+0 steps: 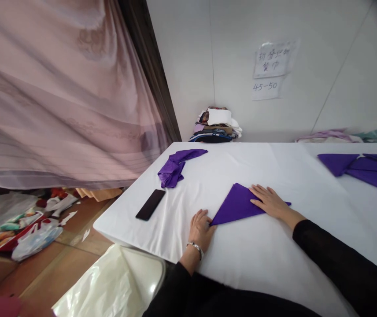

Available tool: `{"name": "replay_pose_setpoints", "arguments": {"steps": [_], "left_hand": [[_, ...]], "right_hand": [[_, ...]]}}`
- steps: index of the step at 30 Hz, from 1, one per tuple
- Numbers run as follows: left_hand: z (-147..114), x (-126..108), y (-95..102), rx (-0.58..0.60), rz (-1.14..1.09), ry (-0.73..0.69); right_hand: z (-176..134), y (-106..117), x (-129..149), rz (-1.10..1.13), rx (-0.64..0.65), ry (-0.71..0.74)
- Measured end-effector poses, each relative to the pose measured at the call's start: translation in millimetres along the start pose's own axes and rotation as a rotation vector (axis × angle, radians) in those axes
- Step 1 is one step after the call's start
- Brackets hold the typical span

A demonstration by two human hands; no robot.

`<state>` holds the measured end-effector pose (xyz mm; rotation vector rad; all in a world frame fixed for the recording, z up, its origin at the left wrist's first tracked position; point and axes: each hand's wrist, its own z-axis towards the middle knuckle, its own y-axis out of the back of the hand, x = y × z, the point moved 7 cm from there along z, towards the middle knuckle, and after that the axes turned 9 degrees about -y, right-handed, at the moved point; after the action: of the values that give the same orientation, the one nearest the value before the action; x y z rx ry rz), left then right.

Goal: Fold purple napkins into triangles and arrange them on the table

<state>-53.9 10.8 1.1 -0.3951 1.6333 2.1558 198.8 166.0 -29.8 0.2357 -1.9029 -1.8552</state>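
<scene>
A purple cloth napkin (pixel 238 206), folded into a triangle, lies flat on the white-covered table (pixel 261 259). My right hand (pixel 267 201) rests with its fingers stretched out over the napkin's right side; a small purple tip pokes out beyond the hand. At the napkin's left corner is my left hand (pixel 201 230), palm down and wearing a bracelet. Its fingers are loosely bent, with the corner between forefinger and thumb, which stand apart.
A crumpled purple cloth (pixel 173 169) and a black phone (pixel 150 204) lie on the left. Another folded purple cloth (pixel 373 169) is at the far right. Piled clothes (pixel 216 125) stand behind the table. A pink curtain (pixel 69 88) hangs left; a chair (pixel 149 268) stands below.
</scene>
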Motion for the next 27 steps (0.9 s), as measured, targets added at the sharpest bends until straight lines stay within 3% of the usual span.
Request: {"name": "replay_pose_setpoints", "arguments": {"steps": [27], "left_hand": [[3.2,-4.2,-1.7,0.039,-0.013,-0.019]], "right_hand": [[-1.4,4.1,2.3,0.029,0.016,0.003]]}}
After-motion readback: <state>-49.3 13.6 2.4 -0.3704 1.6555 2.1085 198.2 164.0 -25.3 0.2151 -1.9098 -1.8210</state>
